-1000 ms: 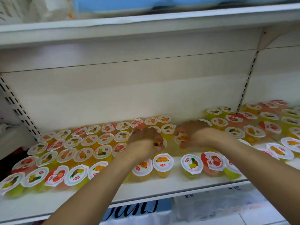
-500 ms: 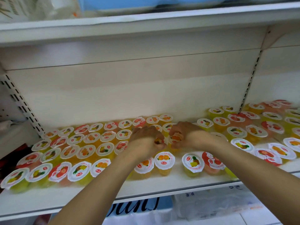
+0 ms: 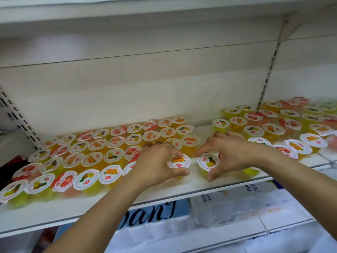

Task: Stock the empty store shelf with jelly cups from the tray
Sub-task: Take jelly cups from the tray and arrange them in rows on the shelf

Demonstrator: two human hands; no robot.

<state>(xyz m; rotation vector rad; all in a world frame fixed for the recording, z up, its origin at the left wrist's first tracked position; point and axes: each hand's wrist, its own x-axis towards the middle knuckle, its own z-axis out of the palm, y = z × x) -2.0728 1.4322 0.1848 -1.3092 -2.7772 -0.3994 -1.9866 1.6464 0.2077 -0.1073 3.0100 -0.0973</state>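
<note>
Left hand [image 3: 156,164] grip closed around an orange-lidded jelly cup [image 3: 178,163], right hand [image 3: 228,154] grip closed around a pineapple-lidded jelly cup [image 3: 208,163], both cups near the front of the shelf [image 3: 109,201]; beyond and outboard of each grip, rows of jelly cups [image 3: 102,154].
</note>
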